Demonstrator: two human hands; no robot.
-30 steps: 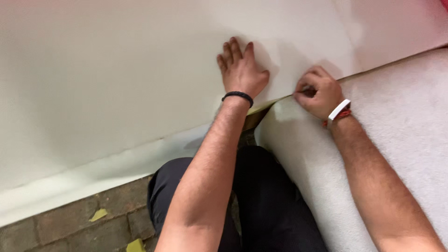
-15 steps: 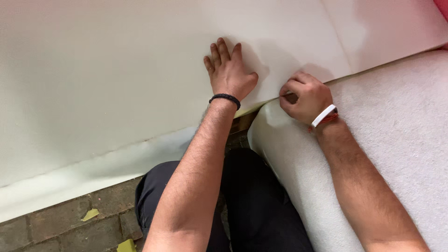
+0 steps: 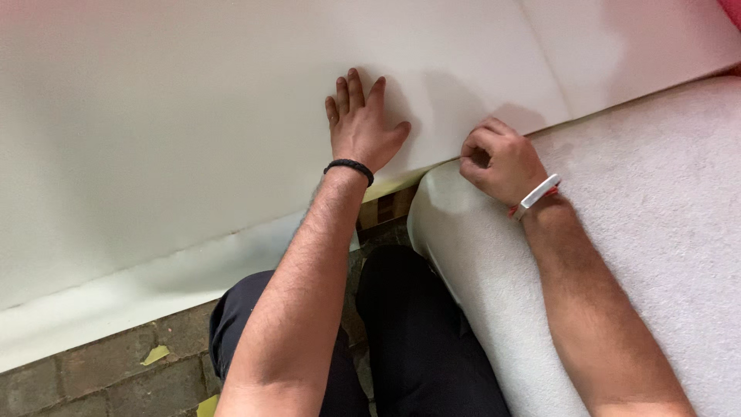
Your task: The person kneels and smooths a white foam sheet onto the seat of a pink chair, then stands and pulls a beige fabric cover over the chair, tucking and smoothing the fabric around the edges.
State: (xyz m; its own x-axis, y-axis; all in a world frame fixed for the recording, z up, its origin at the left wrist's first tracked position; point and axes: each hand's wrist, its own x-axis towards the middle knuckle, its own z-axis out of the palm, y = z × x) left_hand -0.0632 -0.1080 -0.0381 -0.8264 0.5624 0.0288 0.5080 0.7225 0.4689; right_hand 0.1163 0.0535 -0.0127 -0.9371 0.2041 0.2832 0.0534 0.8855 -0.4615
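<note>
My left hand point(image 3: 363, 123) lies flat, fingers together, pressing on a large smooth white sheet point(image 3: 170, 131) near its lower edge. A black band circles that wrist. My right hand point(image 3: 498, 158) is curled into a fist at the seam where the white sheet meets a thick, fuzzy white foam pad point(image 3: 656, 201). Its fingertips pinch at the sheet's edge; whether a small tool is inside the fist is hidden. A white and red band sits on the right wrist.
My dark-trousered legs point(image 3: 417, 340) kneel between the sheet and the foam pad. A brick floor point(image 3: 100, 378) with yellow scraps point(image 3: 154, 355) shows at bottom left. A second white panel point(image 3: 641, 38) lies at the top right, and something pink point(image 3: 732, 11) peeks into the corner.
Both hands have shifted slightly left along the sheet's edge, the left hand staying flat and the right fist following along the seam.
</note>
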